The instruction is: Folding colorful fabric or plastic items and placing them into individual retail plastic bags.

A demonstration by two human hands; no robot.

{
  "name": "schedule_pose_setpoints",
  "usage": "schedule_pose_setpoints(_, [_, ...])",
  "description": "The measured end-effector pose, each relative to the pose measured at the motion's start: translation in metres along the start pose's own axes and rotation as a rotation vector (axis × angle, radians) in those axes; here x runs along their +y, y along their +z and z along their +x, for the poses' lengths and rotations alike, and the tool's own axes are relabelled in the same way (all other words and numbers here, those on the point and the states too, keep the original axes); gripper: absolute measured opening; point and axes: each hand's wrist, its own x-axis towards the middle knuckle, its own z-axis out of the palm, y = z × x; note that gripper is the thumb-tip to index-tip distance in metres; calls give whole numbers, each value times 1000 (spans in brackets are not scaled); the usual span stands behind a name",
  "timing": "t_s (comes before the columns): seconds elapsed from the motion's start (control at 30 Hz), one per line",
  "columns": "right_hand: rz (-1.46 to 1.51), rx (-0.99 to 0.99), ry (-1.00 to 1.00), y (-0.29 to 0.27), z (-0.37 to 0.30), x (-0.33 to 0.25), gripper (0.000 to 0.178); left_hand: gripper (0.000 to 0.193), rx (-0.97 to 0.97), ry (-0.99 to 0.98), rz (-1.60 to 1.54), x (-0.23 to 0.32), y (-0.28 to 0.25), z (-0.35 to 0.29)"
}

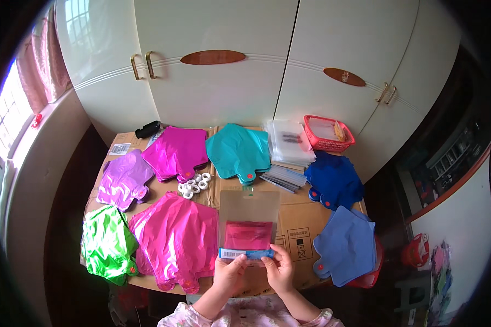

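My left hand (229,274) and my right hand (279,268) grip the lower corners of a clear plastic packet (249,206), thumbs on its front. A folded pink foil piece (248,234) shows inside it, above a blue and white strip (259,254) with a barcode. The packet is held up over the near side of the cardboard-covered table. To the left of my hands lies a stack of flat pink foil balloons (174,237). Beyond the packet are a teal foil stack (238,152) and a bundle of thin packets (285,177).
More flat foil stacks lie around: green (109,242), lilac (124,179), magenta (177,152), dark blue (335,181), light blue (345,245). Small white rolls (194,186), clear bags (290,140), a red basket (328,144) and a black object (148,129) share the cardboard (294,215).
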Motion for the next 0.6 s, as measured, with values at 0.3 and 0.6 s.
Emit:
schedule_pose_setpoints(0.3, [-325, 37, -224, -1, -12, 17, 25, 12, 43, 43, -61, -13, 9, -6])
schedule_pose_setpoints(0.6, [-454, -70, -328, 2, -4, -10, 27, 11, 43, 172, 55, -10, -2, -10])
